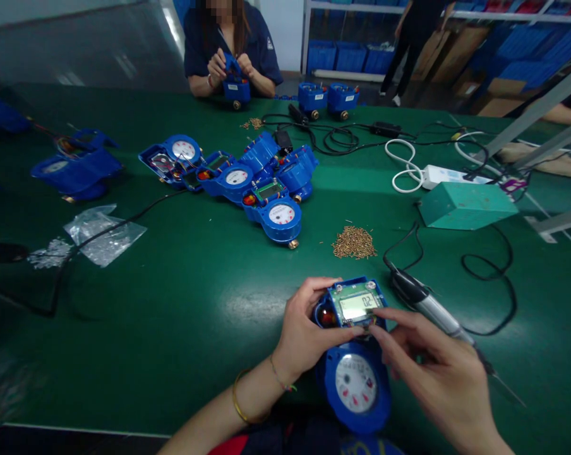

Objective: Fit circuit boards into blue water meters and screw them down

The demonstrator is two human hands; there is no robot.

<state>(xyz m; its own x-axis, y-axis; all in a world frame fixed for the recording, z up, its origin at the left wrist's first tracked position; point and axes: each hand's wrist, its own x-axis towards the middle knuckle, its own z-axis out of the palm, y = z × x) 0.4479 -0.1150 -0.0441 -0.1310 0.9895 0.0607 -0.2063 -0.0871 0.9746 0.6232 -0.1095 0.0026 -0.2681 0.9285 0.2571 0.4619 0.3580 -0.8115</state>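
Note:
Close to the table's front edge, my left hand [300,328] grips a blue water meter [330,392] by its upper housing, thumb lying across the front. The meter has a round white dial [356,383] and a green circuit board [335,292] above it. A lit display [356,306] on the board reads what looks like 02. My right hand [432,360] reaches in from the right, thumb and index finger nearly together at the board's lower right edge. Small wires seem to be there, but what the fingertips pinch is too small to tell.
An electric screwdriver [432,309] lies right of the meter, below a green box [468,205]. Small brass screws [354,242] are heaped ahead. Several blue meters [282,218] stand mid-table. Plastic bags [105,234] lie left. Across the table, a co-worker [231,47] handles another meter [237,91].

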